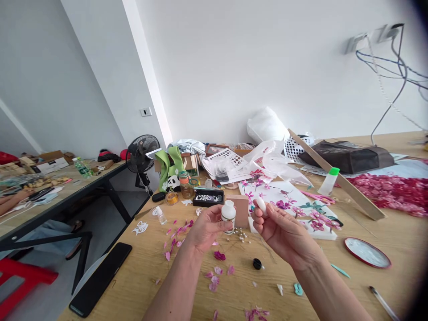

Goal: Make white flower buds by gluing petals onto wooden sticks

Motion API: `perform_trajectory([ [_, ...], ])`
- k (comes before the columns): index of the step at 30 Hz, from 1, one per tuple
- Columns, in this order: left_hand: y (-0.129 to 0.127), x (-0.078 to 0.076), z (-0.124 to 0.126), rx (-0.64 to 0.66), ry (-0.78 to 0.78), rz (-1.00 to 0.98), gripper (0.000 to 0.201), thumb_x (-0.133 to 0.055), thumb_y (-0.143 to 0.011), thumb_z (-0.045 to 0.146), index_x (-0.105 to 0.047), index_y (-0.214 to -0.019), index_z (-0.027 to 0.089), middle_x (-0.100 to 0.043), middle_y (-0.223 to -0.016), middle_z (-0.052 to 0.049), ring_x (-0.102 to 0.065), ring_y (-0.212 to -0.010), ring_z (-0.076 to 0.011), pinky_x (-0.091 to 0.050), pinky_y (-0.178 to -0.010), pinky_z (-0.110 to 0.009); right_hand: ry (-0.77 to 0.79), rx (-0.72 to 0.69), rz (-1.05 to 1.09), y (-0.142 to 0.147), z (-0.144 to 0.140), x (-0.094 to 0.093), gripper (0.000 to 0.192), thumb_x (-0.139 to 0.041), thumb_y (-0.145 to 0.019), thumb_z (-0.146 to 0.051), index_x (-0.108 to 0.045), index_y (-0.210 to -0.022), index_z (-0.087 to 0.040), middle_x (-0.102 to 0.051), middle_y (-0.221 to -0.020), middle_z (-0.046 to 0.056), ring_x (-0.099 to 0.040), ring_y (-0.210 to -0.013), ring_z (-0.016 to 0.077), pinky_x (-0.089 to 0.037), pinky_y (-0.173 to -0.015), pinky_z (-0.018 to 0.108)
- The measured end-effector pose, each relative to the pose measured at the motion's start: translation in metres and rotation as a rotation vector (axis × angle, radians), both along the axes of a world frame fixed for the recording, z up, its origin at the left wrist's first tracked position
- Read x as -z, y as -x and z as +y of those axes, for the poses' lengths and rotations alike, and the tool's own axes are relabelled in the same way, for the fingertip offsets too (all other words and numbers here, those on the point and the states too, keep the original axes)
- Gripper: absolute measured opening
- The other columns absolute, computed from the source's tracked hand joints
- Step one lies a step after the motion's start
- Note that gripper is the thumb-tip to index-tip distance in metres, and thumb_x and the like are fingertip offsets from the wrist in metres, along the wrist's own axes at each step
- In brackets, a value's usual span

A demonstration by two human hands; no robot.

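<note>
1. 2 bare hands are working above the wooden table (384, 223): the left hand (205, 227) is closing its fingers around a small white bottle (228, 215), keeping it upright.
2. The right hand (281, 229) is pinching a white cap (261, 205) at its fingertips, just beside the bottle.
3. Pink petals (219, 255), pearl beads (242, 236) and a floral painting (290, 206) are lying around them.

Upright white bottle (228, 215), cap (261, 205) off
</note>
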State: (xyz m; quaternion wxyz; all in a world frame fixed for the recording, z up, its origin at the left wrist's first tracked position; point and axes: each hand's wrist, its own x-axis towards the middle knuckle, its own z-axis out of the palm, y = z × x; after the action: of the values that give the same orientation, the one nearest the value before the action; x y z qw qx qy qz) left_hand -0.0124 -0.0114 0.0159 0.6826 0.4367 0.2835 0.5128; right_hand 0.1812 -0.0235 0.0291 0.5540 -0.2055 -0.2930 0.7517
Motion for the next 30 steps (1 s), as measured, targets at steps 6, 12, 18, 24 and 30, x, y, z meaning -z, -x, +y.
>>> perform_trajectory([
  [6, 0.002, 0.000, 0.000, -0.004, -0.013, 0.006, 0.049, -0.092, -0.050, 0.025, -0.075, -0.094, 0.012, -0.067, -0.081, -0.006, -0.056, -0.075, -0.0138, -0.040, -0.070, -0.026, -0.003, 0.086, 0.023, -0.002, 0.004, 0.005, 0.025, -0.080, -0.073, -0.034, -0.069, -0.090, -0.018, -0.063, -0.072, 0.001, -0.058, -0.061, 0.0074, -0.053, -0.058, 0.014],
  [12, 0.002, 0.002, 0.000, -0.007, -0.008, -0.005, 0.047, -0.092, -0.051, 0.024, -0.075, -0.094, 0.013, -0.067, -0.080, -0.005, -0.055, -0.072, -0.0127, -0.040, -0.068, -0.025, -0.006, 0.103, 0.061, -0.005, 0.003, 0.002, 0.027, -0.079, -0.074, -0.034, -0.069, -0.095, -0.021, -0.066, -0.075, -0.001, -0.061, -0.064, 0.0066, -0.055, -0.063, 0.013],
  [18, 0.000, -0.001, -0.005, 0.015, -0.020, 0.026, 0.045, -0.090, -0.054, 0.024, -0.075, -0.095, 0.013, -0.066, -0.078, -0.005, -0.055, -0.073, -0.0132, -0.041, -0.070, -0.026, 0.055, 0.127, 0.132, -0.006, 0.000, -0.006, 0.027, -0.079, -0.075, -0.033, -0.070, -0.095, -0.017, -0.067, -0.073, 0.000, -0.062, -0.062, 0.0069, -0.055, -0.061, 0.012],
  [24, 0.005, -0.003, -0.020, 0.011, -0.018, 0.055, 0.043, -0.090, -0.056, 0.027, -0.074, -0.093, 0.012, -0.064, -0.078, -0.005, -0.053, -0.071, -0.0120, -0.038, -0.065, -0.024, 0.116, 0.124, 0.175, -0.007, -0.005, -0.016, 0.020, -0.077, -0.077, -0.033, -0.068, -0.085, -0.017, -0.066, -0.070, 0.000, -0.061, -0.061, 0.0071, -0.053, -0.056, 0.013],
  [30, 0.029, 0.014, -0.052, -0.198, 0.024, 0.113, 0.038, -0.091, -0.053, 0.025, -0.074, -0.086, 0.014, -0.061, -0.074, -0.001, -0.051, -0.072, -0.0115, -0.039, -0.067, -0.023, 0.073, 0.112, 0.130, -0.003, -0.009, -0.019, 0.031, -0.087, -0.064, -0.031, -0.066, -0.082, -0.017, -0.063, -0.070, -0.001, -0.059, -0.062, 0.0071, -0.054, -0.057, 0.014],
])
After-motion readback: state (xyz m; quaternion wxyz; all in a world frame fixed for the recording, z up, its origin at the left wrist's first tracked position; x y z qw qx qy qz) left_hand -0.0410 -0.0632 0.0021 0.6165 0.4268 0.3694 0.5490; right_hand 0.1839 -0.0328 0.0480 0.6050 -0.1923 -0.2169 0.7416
